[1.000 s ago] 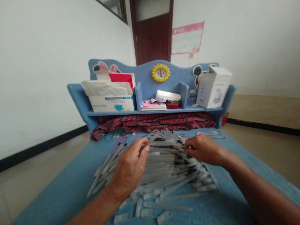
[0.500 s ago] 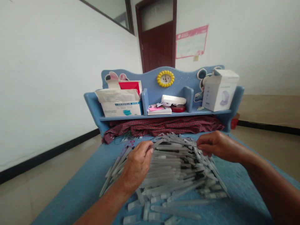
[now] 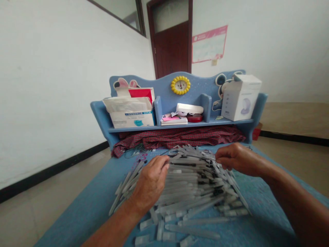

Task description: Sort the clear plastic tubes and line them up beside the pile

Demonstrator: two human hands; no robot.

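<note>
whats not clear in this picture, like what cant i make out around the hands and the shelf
All in the head view:
- Tube end at the left hand: hidden by its fingers.
- Thin rod end at the right hand: hidden by its curled fingers.
- Lower tubes in the pile: covered by upper ones.
- White box contents: hidden by its walls.
- Poster print: too small, blurred.

From the middle of the view, the mask box at nine o'clock bears a blue strip of Chinese print, which seems to read 一次性…口罩, then 50只/盒. Between two and three o'clock, the white carton's small dark lines are too faint to read. At one o'clock, the yellow-rimmed clock has dial marks too small to make out; farther out, the wall poster's heading is blurred. Purplish characters on the blue table, toward seven o'clock, are illegible.
</note>
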